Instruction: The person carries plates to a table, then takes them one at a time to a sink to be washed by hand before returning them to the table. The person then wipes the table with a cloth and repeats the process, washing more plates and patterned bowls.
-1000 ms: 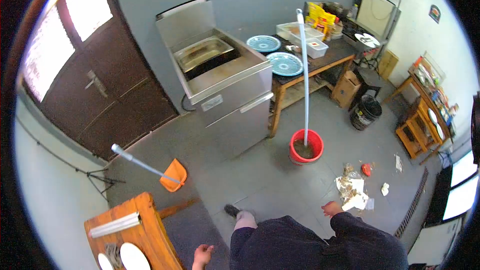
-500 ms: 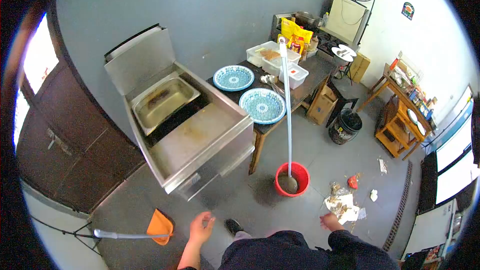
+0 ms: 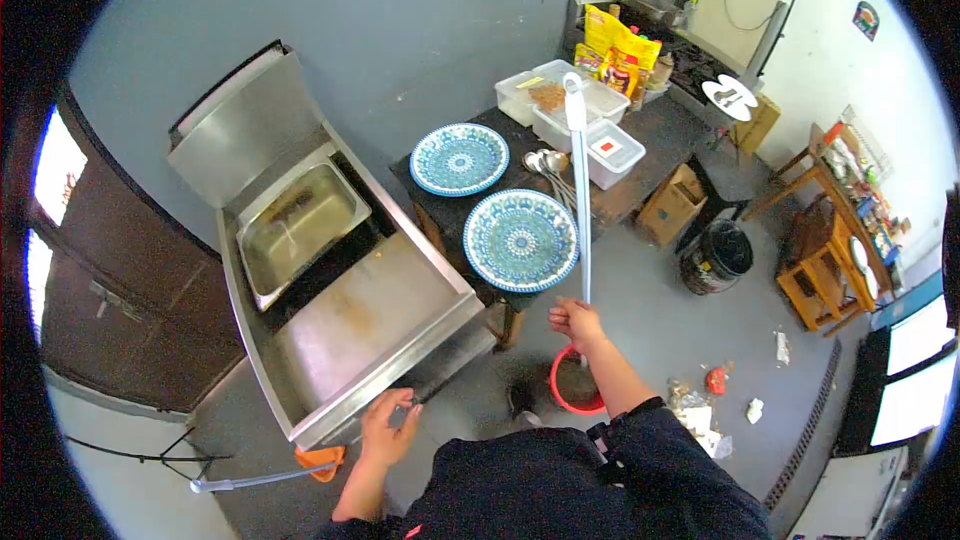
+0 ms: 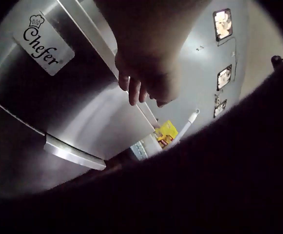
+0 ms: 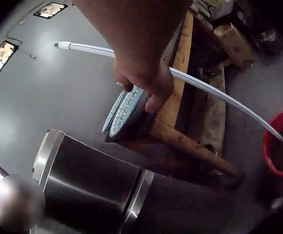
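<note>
My left hand [image 3: 385, 432] is beside the front edge of the steel sink unit [image 3: 400, 355], fingers spread, holding nothing. In the left wrist view the hand [image 4: 148, 80] hangs loosely before the unit's metal front [image 4: 97, 117]; contact cannot be told. The right hand [image 3: 575, 322], fingers loosely bent, is above the red bucket [image 3: 556, 395] and overlaps the white pole [image 3: 581, 200] standing in it. In the right wrist view the pole [image 5: 209, 87] passes behind the right hand [image 5: 148, 85], whose fingers do not visibly close round it. Two blue patterned plates [image 3: 522, 241] lie nearby.
The dark table [image 3: 625, 202] bears spoons [image 3: 550, 168], plastic boxes [image 3: 612, 152] and yellow packets [image 3: 620, 55]. A black bucket [image 3: 716, 256] and scattered litter [image 3: 700, 420] are on the floor at right. An orange dustpan [image 3: 322, 460] lies at lower left.
The view has moved nearer the sink unit and plates. My right hand has risen from over the litter to the pole; my left hand has come up beside the unit's front edge.
</note>
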`<state>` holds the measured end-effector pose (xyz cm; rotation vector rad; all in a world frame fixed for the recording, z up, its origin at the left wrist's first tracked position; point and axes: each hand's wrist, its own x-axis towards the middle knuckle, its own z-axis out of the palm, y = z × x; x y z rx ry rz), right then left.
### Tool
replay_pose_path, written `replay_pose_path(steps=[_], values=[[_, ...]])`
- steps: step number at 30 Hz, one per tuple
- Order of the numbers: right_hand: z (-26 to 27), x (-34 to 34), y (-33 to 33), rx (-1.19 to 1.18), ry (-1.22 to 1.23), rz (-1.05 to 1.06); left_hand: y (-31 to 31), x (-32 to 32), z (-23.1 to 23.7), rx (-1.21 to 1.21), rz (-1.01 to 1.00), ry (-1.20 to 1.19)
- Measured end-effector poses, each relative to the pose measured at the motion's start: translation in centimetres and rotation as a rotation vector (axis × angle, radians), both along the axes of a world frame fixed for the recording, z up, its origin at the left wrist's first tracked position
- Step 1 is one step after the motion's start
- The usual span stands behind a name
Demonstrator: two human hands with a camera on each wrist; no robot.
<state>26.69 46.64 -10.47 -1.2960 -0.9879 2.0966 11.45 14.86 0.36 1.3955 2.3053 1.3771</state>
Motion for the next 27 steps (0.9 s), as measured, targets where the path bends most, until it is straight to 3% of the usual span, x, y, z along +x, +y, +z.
replay_pose_path(steps=[5, 8, 16, 20, 27], values=[[-1.3, -3.5, 3.7, -0.054, -0.014, -0.076, 2.3, -0.6, 1.4, 0.007, 0.143, 0.027], [-1.8, -4.5, 5.4, -0.102, -0.152, 0.034, 3.3, -0.1, 1.7, 0.024, 0.252, 0.043], [-2.9, -5.1, 6.5, -0.178, -0.144, 0.169, 2.3, 0.7, 1.3, -0.015, 0.431, 0.029], [-3.9, -5.4, 6.7, -0.155, -0.049, 0.108, 2.2, 1.0, 1.2, 0.030, 0.496, 0.018], [-0.6, -5.7, 5.8, -0.180, 0.121, 0.069, 1.7, 2.8, 1.8, -0.035, 0.551, 0.026]])
